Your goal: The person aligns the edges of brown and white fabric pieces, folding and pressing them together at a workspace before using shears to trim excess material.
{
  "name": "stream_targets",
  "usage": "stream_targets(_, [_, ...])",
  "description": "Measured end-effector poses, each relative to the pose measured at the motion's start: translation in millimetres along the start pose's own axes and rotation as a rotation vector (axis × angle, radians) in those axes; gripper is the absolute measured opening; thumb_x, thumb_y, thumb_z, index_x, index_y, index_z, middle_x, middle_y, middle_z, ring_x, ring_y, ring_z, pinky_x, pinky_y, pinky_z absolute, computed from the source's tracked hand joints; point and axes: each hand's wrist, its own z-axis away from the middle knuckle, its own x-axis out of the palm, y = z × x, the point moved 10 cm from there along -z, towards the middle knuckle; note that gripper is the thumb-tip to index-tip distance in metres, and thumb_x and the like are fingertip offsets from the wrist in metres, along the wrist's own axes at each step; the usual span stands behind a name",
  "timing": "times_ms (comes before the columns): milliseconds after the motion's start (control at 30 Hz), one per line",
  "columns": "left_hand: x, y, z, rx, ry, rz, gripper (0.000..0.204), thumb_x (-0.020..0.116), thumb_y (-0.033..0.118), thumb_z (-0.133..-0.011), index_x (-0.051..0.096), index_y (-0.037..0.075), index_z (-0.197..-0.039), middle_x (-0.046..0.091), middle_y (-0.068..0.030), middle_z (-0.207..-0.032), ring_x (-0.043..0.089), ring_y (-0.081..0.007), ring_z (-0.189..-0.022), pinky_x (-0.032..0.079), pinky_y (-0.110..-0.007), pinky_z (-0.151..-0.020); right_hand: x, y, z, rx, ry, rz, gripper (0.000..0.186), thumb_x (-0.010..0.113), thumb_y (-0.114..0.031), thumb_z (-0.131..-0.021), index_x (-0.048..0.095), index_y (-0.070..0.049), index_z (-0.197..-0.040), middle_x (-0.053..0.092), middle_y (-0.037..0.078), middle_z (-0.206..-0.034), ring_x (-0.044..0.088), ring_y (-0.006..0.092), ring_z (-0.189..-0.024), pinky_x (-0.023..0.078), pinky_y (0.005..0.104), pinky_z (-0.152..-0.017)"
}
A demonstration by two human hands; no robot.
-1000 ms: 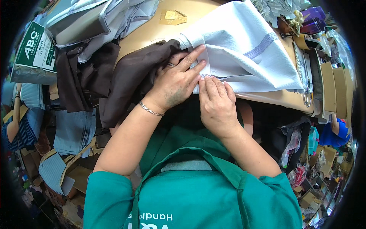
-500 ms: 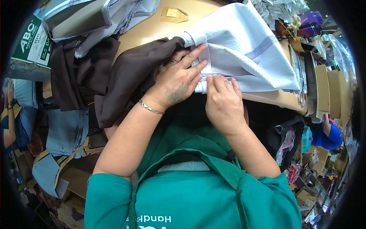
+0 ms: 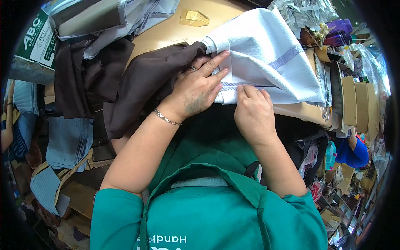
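My left hand [image 3: 196,89] is open, two fingers stretched across the folded band [image 3: 221,56] of a white cloth [image 3: 266,37], others bent at the bunched dark brown cloth [image 3: 146,79]. A thin ring and a chain bracelet are on it. Just right of it, my right hand [image 3: 256,114] has bent, closed fingers gripping the white cloth's near edge along a purple-patterned strip [image 3: 229,86]. The brown cloth hides part of my left fingers.
The tan worktable [image 3: 158,27] holds folded grey fabric [image 3: 91,18], a yellow plastic piece [image 3: 193,17], a green-and-white container [image 3: 35,39], scissors [image 3: 327,110] and cardboard [image 3: 360,104] at right. Grey sheets [image 3: 66,143] lie lower left. Co-workers' arms show at far left [image 3: 8,125] and right [image 3: 354,146].
My right hand has slid rightward along the white cloth's edge, away from my left hand, uncovering more of the patterned strip. My left hand stays on the band, shifted slightly right.
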Motion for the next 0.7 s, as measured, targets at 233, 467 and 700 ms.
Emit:
stream_targets(233, [-1, 0, 0, 0.009, 0.009, -0.018, 0.031, 0.062, 0.015, -0.08, 0.065, 0.008, -0.109, 0.04, 0.0006, -0.14, 0.048, -0.0223, -0.109, 0.044, -0.032, -0.09, 5, 21, 2, 0.042, -0.046, 0.021, 0.02, 0.049, -0.008, -0.076, 0.061, 0.002, -0.088, 0.057, 0.011, -0.081, 0.06, 0.0244, -0.082, 0.043, 0.0378, -0.08])
stream_targets(467, [0, 1, 0, 0.009, -0.002, -0.012, 0.031, 0.061, 0.014, -0.079, 0.064, 0.007, -0.11, 0.04, 0.0002, -0.14, 0.048, -0.0224, -0.108, 0.044, -0.033, -0.09, 9, 39, 6, 0.092, -0.067, 0.07, 0.019, 0.049, -0.007, -0.076, 0.062, 0.002, -0.087, 0.058, 0.01, -0.081, 0.06, 0.0248, -0.08, 0.044, 0.0377, -0.08])
stream_targets(700, [-1, 2, 0, 0.009, 0.005, -0.038, 0.032, 0.061, 0.015, -0.079, 0.064, 0.007, -0.109, 0.04, 0.0, -0.14, 0.049, -0.0224, -0.107, 0.044, -0.032, -0.089, 12, 65, 15, 0.133, -0.027, 0.099, 0.02, 0.05, -0.007, -0.075, 0.062, 0.0, -0.089, 0.057, 0.011, -0.082, 0.06, 0.0272, -0.079, 0.046, 0.0387, -0.075])
